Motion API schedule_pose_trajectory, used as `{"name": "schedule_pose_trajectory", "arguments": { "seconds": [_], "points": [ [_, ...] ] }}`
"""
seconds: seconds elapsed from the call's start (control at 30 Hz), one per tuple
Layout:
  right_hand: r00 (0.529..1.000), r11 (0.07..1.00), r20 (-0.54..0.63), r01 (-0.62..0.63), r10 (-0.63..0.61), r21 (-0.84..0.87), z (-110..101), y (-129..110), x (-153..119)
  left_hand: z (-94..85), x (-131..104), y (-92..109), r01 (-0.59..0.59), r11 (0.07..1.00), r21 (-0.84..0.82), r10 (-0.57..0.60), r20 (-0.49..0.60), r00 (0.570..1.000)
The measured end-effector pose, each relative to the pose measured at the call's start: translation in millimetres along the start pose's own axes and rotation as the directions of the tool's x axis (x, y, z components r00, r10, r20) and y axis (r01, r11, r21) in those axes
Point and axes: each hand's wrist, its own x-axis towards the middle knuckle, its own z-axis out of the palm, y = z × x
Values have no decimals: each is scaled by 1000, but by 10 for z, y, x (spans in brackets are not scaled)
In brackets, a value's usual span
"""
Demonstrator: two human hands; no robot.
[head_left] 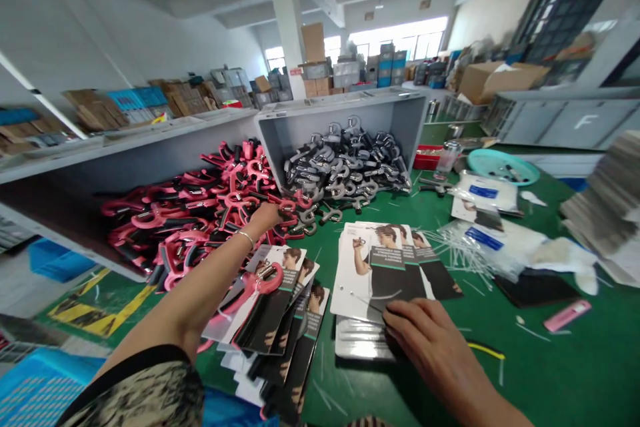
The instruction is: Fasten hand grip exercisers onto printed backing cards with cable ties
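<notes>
Left hand (267, 219): arm stretched out, fingers in the near edge of the pink hand grips (195, 213); whether they are apart or clamped on a grip cannot be told.

Right hand (420, 323): fingers bent and close together over the lower right corner of the printed cards (353, 280), probably to steady them; the thumb is hidden, so whether it pinches a card cannot be told. A thin white strand lies across the top card, by the fingertips.

Card stack, left: overlapping printed cards (267, 323), one pink grip (246, 295) on top; fanned out, perhaps because the grips' bulk prevents neat stacking.

Bins, two: left grey bin (143, 173) and right grey bin (295, 132), both with open sides toward the person, seemingly so that contents come within reach. Pink grips at the left, grey hand grips (345, 170) at the right, apparently sorted by colour; some spill onto the green table (530, 377).

White ties (465, 250): loose bundle beyond the right hand, seemingly within easy reach.

Yellow-handled tool (487, 349): beside the right hand, partly hidden.
</notes>
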Motion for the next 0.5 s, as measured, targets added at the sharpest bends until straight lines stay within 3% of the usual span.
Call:
{"name": "schedule_pose_trajectory", "arguments": {
  "seconds": [0.1,0.17,0.2,0.23,0.27,0.33,0.4,0.43,0.5],
  "points": [
    [998,995,52,37,-42,91,-162,151,-145,-418,-273,-16,-31,998,-46,22,-171,985],
    [997,970,75,-12,-6,242,-323,210,-142,-658,-616,105,-103,984,-144,48,-344,938],
    [995,940,75,-82,61,332,-407,233,-99,-744,-825,221,-217,930,-296,53,-477,877],
    [984,886,73,-177,162,428,-489,252,-29,-799,-1044,372,-348,821,-452,60,-538,841],
    [957,801,81,-277,277,531,-567,267,66,-820,-1258,550,-441,673,-594,60,-551,833],
    [881,559,168,-417,442,717,-699,286,307,-757,-1605,937,-482,399,-780,67,-499,864],
    [854,337,306,-460,421,821,-791,293,567,-585,-1773,1274,-443,197,-874,111,-429,896],
    [856,273,352,-466,379,841,-814,297,686,-476,-1783,1399,-410,128,-903,131,-394,910],
    [859,230,397,-479,324,847,-806,324,870,-255,-1692,1548,-331,35,-943,149,-323,935]
  ]
}}
